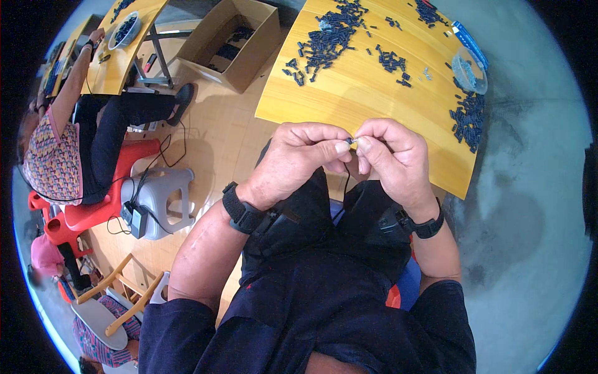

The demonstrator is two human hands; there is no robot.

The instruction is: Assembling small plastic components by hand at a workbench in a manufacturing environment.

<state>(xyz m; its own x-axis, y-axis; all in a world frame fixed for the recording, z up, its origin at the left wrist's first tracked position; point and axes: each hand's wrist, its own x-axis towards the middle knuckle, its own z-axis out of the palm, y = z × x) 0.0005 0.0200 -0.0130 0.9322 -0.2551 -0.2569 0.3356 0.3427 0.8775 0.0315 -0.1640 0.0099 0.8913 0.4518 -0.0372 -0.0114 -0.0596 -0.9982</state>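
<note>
In front of my lap, my left hand (305,153) and my right hand (393,159) meet fingertip to fingertip. Thumb and forefinger of the left pinch a small dark piece (349,141), mostly covered by the fingers. The right pinches something tiny and shiny against its end, too small to name. A thin black cord (347,177) hangs just below the fingers. Beyond the hands stands a yellow wooden table (349,100), bearing a large heap of small black parts (327,42) and a smaller cluster of them (391,60).
At the table's right edge are a clear tub (468,73) of small bluish pieces, a blue box (468,42) and more black parts (468,118). An open cardboard box (233,43) stands on the floor. Left are a grey stool (159,199) and a seated person (56,162) at another table.
</note>
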